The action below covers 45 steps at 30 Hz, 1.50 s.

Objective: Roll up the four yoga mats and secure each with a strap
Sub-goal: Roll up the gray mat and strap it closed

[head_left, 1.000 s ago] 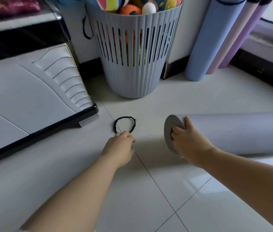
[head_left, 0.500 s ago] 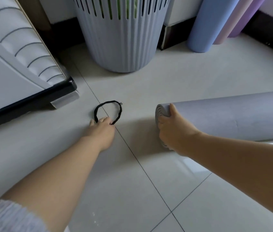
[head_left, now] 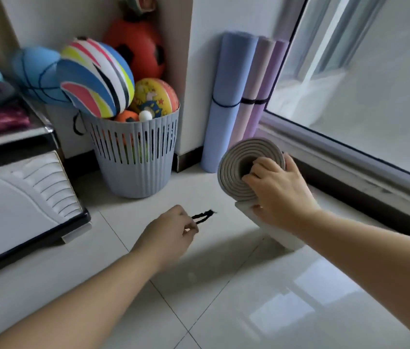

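Observation:
A rolled grey yoga mat is tipped up off the floor, its spiral end facing me. My right hand grips that end, fingers curled into the hollow core and thumb under the roll. My left hand pinches a black strap, lifted off the tiles and pulled into a thin loop left of the mat. Three rolled mats stand in the corner, each with a black strap around it: blue, pink and purple.
A grey slatted basket full of balls stands against the wall behind my left hand. A white unit with a black edge lies at the left. A window sill and frame run along the right. White tiles lie in front.
My left hand picked the strap up off the floor. My right hand lifted the mat's end from lying flat to tipped up. The view rose toward the corner.

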Motion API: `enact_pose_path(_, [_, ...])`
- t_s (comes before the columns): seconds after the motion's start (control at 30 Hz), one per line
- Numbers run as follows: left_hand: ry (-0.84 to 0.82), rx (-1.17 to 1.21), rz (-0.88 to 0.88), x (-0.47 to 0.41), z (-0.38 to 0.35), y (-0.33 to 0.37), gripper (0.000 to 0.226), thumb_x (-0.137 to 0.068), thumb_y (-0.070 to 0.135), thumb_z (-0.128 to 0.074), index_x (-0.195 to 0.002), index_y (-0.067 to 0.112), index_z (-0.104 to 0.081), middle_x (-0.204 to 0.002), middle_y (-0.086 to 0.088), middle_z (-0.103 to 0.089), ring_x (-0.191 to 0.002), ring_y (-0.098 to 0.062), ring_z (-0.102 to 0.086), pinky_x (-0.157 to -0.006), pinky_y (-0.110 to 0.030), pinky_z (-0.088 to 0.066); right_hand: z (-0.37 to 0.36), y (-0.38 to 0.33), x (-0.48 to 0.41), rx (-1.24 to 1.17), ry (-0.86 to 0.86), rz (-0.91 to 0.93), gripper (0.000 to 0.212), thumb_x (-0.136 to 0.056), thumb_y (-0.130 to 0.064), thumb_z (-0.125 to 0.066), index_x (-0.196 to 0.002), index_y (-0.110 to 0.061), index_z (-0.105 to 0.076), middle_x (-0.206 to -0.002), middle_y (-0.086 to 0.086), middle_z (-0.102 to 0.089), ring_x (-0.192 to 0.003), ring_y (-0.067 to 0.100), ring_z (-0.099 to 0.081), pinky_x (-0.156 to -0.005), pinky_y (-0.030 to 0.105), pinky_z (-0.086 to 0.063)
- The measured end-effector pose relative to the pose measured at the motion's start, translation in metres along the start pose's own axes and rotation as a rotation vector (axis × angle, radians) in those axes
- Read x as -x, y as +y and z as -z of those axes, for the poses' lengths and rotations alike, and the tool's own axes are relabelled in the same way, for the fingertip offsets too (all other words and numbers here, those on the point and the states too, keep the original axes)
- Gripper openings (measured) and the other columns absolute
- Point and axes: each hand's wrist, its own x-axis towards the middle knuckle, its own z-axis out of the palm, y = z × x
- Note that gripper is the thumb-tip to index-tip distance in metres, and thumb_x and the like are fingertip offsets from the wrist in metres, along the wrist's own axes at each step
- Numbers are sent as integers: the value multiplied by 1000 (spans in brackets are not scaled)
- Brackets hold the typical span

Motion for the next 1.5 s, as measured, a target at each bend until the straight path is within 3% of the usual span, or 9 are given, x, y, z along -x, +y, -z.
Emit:
enact_pose_path(0.13, [-11, 255, 45, 71, 46, 96, 16, -95, 27, -52, -92, 29, -67, -100, 8, -56, -91, -16, -60, -69, -23, -43, 105, 15, 37, -63, 79, -328, 39, -71, -39, -68, -104, -18, -66, -102, 1, -59, -117, 25, -47, -114, 59, -4])
enact_pose_path(0.27, [-122, 594, 175, 136, 54, 150, 15, -97, 31, -49, -90, 27, -61, -94, 6, -62, -86, -17, -68, -65, -20, -43, 170, -14, 80, -197, 112, -504, 43, -74, -51, -65, -106, -22, -61, -104, -3, -56, -118, 22, -43, -118, 50, 5])
enact_pose_path(0.47, [-88, 826, 398, 202, 72, 177, 95, -71, 87, -26, -126, 17, -60, -127, -8, -60, -101, -26, -63, -88, -38, -52, 227, -71, 134, -360, 97, -541, 41, -73, -58, -60, -83, -20, -46, -83, -6, -48, -98, 20, -59, -118, 48, -6])
enact_pose_path(0.57, [-209, 762, 402, 239, 88, 189, 98, -73, 89, -16, -137, 24, -52, -135, -4, -55, -125, -29, -51, -108, -47, -38, 246, -90, 158, -401, 35, -564, 41, -77, -58, -55, -80, -18, -47, -69, -8, -48, -84, 22, -59, -111, 50, -23])
enact_pose_path(0.73, [-321, 703, 373, 287, 117, 194, 76, -84, 79, -16, -112, 23, -59, -99, -4, -61, -89, -29, -62, -86, -41, -53, 280, -118, 186, -486, -91, -455, 54, -79, -64, -51, -56, -16, -43, -55, -4, -48, -61, 19, -50, -87, 45, -43])
enact_pose_path(0.93, [-466, 544, 351, 313, 128, 183, 96, -80, 82, -16, -115, 8, -64, -122, -20, -56, -89, -33, -68, -74, -35, -57, 314, -132, 216, -425, -153, -255, 59, -78, -70, -52, -56, -16, -42, -62, -3, -46, -62, 17, -44, -67, 35, -33])
enact_pose_path(1.2, [-489, 489, 333, 331, 125, 180, 86, -91, 71, -16, -119, 2, -60, -107, -13, -63, -84, -36, -68, -89, -42, -54, 332, -148, 229, -414, -344, -169, 59, -78, -73, -49, -60, -18, -43, -66, -2, -46, -63, 14, -45, -61, 31, -34])
enact_pose_path(1.37, [-518, 350, 287, 333, 127, 196, 68, -93, 69, -19, -93, 17, -63, -75, -5, -71, -89, -39, -69, -73, -36, -60, 361, -138, 236, -414, -606, -26, 53, -83, -67, -52, -62, -19, -45, -65, -4, -44, -56, 9, -40, -52, 24, -31])
enact_pose_path(1.5, [-452, 231, 298, 326, 120, 205, 77, -93, 69, -17, -118, 10, -59, -88, -13, -68, -75, -31, -71, -72, -36, -60, 365, -128, 240, -397, -688, -10, 52, -84, -65, -53, -67, -17, -49, -65, -4, -46, -56, 11, -40, -53, 22, -31])
